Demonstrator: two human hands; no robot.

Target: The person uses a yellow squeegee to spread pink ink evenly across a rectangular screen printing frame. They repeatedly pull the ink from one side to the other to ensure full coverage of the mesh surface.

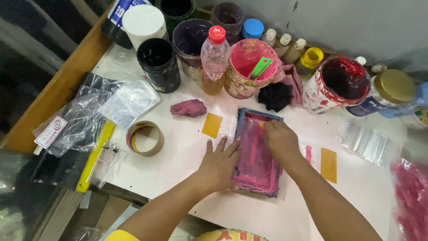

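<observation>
On the white table point(187, 151), ringed at the back by open paint tubs, a small rectangular printing screen with a blue frame and pink-stained mesh point(256, 156) lies flat near the middle. The left hand point(218, 163) rests spread open, pinning the frame's left edge, while the right hand point(281, 140) is closed around a small tool, mostly hidden, at the screen's top end. Judging by this, the stroke seems barely begun; a clear plastic pouch with a pink mark point(310, 154) lies just right.

Even, soft light falls from above onto my white table point(187, 147), casting only faint shadows beneath my hands. Glare glints off the clear plastic bags point(129, 100) at left. Corners darken and blur slightly; the centre stays sharp.
</observation>
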